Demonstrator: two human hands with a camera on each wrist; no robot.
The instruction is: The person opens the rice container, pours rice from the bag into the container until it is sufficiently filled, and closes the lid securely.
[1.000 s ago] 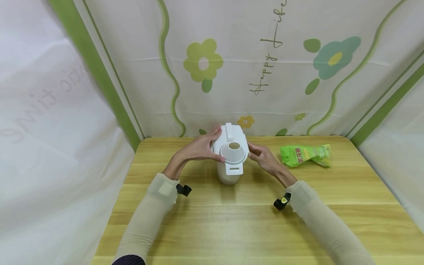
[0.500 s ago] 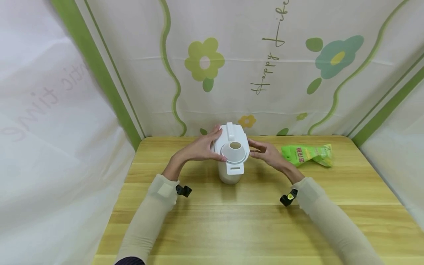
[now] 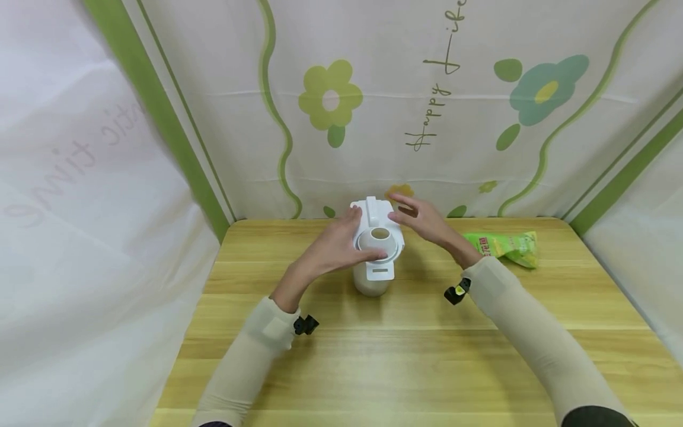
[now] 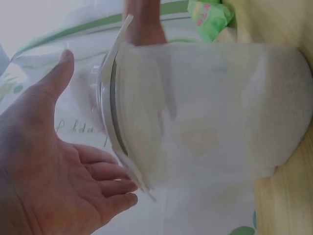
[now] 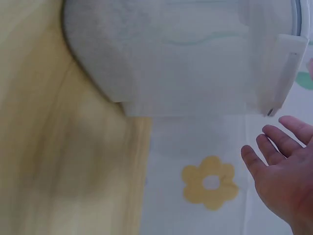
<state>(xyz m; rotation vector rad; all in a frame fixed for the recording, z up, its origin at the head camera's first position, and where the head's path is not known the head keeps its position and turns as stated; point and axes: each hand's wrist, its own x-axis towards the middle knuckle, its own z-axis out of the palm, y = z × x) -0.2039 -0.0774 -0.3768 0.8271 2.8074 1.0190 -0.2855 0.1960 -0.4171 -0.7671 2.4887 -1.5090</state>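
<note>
A translucent storage container (image 3: 370, 286) stands upright at the back of the table, topped by a white lid (image 3: 385, 209) with a round raised spout (image 3: 368, 242). Pale, fine-grained contents (image 4: 279, 110) fill its lower part in the left wrist view. Over the lid's left side lies my left hand (image 3: 336, 244), its thumb across the front of the spout and its fingers fairly straight along the edge. My right hand (image 3: 425, 223), fingers extended and holding nothing, hovers by the lid's back right. In the right wrist view its fingertips (image 5: 271, 130) are just off the lid corner.
To the right on the wooden table (image 3: 373, 367) lies a green printed bag (image 3: 514, 248), partly covered by my right forearm in the head view. A flowered white curtain (image 3: 213, 107) hangs behind the table and along its sides.
My right hand has left the container's right side and moved up and back towards the lid's rear corner. The left hand has slid rightward over the lid. The container stays put.
</note>
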